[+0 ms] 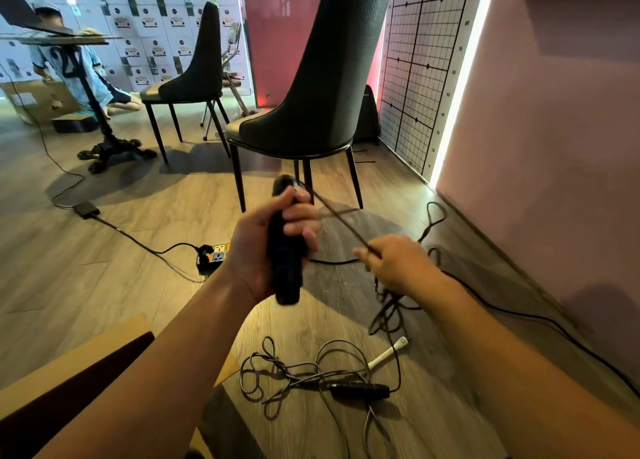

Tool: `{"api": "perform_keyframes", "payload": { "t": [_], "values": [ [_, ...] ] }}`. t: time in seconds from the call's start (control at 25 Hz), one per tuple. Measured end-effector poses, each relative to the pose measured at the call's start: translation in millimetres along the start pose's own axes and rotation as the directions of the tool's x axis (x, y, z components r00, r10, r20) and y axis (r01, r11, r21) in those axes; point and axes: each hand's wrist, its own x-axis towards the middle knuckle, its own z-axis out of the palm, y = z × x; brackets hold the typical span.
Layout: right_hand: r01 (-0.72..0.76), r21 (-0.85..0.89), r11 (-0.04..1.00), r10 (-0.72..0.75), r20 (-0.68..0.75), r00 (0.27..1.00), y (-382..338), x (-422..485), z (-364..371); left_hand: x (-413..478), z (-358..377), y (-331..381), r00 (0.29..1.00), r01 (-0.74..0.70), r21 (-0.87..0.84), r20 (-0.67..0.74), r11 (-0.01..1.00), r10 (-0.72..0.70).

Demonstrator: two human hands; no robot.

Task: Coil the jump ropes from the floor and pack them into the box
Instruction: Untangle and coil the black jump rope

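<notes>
Open wooden floor (121, 285) is bounded on the right by the pink wall (554, 146) and ahead by the near chair (311, 77). The cardboard box (69, 365) is seen at lower left, its opening uppermost. A black handle (285, 250) is held upright in the left hand (263, 250), grip closed around it. Its rope (341, 223) is drawn taut to the right hand (394, 262), pinched there. A second jump rope (311, 375) is left tangled on the floor below.
</notes>
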Motion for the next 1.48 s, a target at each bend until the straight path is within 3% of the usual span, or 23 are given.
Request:
{"api": "perform_keyframes", "payload": {
  "t": [0.08,0.2,0.32,0.4,0.48,0.52,0.56,0.6,0.64,0.68,0.72,0.8,0.84,0.92,1.0,1.08,1.12,1.2,1.24,1.32,1.48],
  "values": [
    [0.004,-0.122,0.993,0.016,0.16,0.987,-5,0,9,5,-3,3,0.941,-0.284,-0.011,-0.193,0.959,0.276],
    [0.031,-0.037,0.999,-0.025,0.143,0.989,-11,-1,2,12,-22,12,0.727,-0.537,0.125,-0.433,0.834,0.533],
    [0.144,-0.022,0.989,-0.142,0.073,0.987,-27,-8,-8,20,-35,13,0.504,-0.564,0.395,-0.531,0.726,0.681],
    [0.203,-0.021,0.979,-0.202,0.064,0.977,-38,-15,-10,23,-36,12,0.407,-0.551,0.523,-0.512,0.65,0.756],
    [0.264,0.0,0.964,-0.264,0.04,0.964,-46,-21,-10,22,-38,14,0.347,-0.478,0.689,-0.422,0.545,0.838],
    [0.299,0.01,0.954,-0.299,0.021,0.954,-50,-24,-10,20,-42,16,0.319,-0.372,0.835,-0.295,0.405,0.901],
    [0.35,0.014,0.937,-0.35,-0.011,0.937,-53,-24,-10,17,-46,18,0.327,-0.223,0.961,-0.084,0.163,0.941],
    [0.408,0.012,0.913,-0.407,-0.044,0.912,-55,-24,-9,15,-52,19,0.417,-0.062,0.988,0.156,-0.143,0.895],
    [0.451,0.002,0.892,-0.45,-0.067,0.89,-56,-23,-9,14,-55,17,0.552,0.02,0.912,0.332,-0.411,0.764],
    [0.471,-0.018,0.882,-0.471,-0.085,0.878,-53,-22,-10,12,-54,14,0.677,0.054,0.834,0.374,-0.55,0.634],
    [0.47,-0.054,0.881,-0.473,-0.109,0.874,-46,-19,-12,9,-48,11,0.771,0.105,0.824,0.286,-0.557,0.569],
    [0.425,-0.14,0.894,-0.445,-0.185,0.876,-29,-16,-19,4,-40,3,0.887,0.295,0.875,-0.102,-0.383,0.451],
    [0.397,-0.177,0.9,-0.43,-0.233,0.872,-20,-14,-22,2,-38,0,0.898,0.403,0.85,-0.295,-0.339,0.327],
    [0.359,-0.241,0.902,-0.424,-0.326,0.845,-7,-11,-25,-1,-32,-3,0.84,0.536,0.779,-0.532,-0.326,0.11],
    [0.341,-0.284,0.896,-0.435,-0.413,0.8,4,-8,-25,-2,-22,-7,0.801,0.578,0.805,-0.591,-0.138,-0.094],
    [0.329,-0.317,0.89,-0.451,-0.497,0.741,10,-5,-24,-1,-15,-8,0.825,0.549,0.814,-0.491,0.19,-0.28],
    [0.314,-0.328,0.891,-0.449,-0.537,0.715,11,-4,-24,-1,-13,-7,0.865,0.488,0.775,-0.372,0.401,-0.336],
    [0.292,-0.285,0.913,-0.408,-0.596,0.692,10,-2,-24,2,-9,-1,0.953,0.289,0.548,-0.082,0.785,-0.293],
    [0.313,-0.218,0.925,-0.379,-0.603,0.701,8,-1,-24,3,-8,2,0.978,0.188,0.402,0.011,0.896,-0.21],
    [0.39,-0.049,0.92,-0.352,-0.546,0.761,4,1,-22,5,-6,3,1.0,-0.001,0.214,0.024,0.977,-0.004],
    [0.449,0.254,0.857,-0.338,-0.379,0.861,0,2,-19,4,-8,0,0.943,-0.306,0.06,-0.121,0.95,0.312]
  ]
}}
